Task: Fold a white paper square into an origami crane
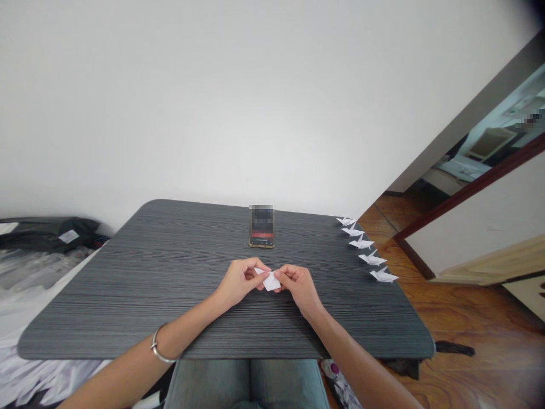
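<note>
A small folded piece of white paper is pinched between both my hands just above the middle of a dark grey striped table. My left hand grips its left side with fingertips and thumb. My right hand grips its right side the same way. A silver bangle sits on my left wrist.
A phone lies flat just beyond my hands near the far edge. Several finished white paper cranes line the table's right edge. A bed with dark bags is at left, wooden floor and an open doorway at right.
</note>
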### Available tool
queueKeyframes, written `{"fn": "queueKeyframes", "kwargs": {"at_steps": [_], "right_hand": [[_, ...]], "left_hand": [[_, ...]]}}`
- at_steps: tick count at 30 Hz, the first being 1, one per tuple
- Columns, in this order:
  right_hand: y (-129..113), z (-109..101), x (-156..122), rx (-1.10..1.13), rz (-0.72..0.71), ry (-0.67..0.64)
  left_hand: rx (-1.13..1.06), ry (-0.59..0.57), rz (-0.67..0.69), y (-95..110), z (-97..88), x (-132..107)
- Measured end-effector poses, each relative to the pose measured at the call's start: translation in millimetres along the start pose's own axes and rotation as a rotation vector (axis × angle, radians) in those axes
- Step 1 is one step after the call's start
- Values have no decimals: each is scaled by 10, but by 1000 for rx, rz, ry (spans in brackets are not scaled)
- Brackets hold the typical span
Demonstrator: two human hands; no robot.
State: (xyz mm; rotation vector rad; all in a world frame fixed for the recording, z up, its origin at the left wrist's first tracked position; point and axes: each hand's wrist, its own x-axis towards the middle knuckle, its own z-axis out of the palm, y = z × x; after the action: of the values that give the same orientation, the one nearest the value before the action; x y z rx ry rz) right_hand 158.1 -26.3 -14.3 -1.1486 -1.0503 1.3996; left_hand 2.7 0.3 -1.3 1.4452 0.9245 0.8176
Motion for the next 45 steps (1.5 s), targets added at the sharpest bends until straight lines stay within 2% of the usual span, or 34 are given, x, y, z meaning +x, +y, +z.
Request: {"fn": "queueKeyframes", "kwargs": {"at_steps": [13, 19, 33, 41, 45], "right_hand": [[-11, 7, -26, -91, -97, 8], [-7, 10, -51, -190, -171, 29], [50, 18, -92, -363, -235, 0], [48, 37, -70, -303, -173, -57], [31, 30, -79, -337, -215, -6]], "left_hand": [[-65, -26, -18, 9, 4, 6], [-148, -98, -85, -53, -1, 47], [-170, -177, -99, -25, -24, 52], [-63, -118, -49, -68, -46, 61], [-177, -72, -86, -25, -39, 63]]}}
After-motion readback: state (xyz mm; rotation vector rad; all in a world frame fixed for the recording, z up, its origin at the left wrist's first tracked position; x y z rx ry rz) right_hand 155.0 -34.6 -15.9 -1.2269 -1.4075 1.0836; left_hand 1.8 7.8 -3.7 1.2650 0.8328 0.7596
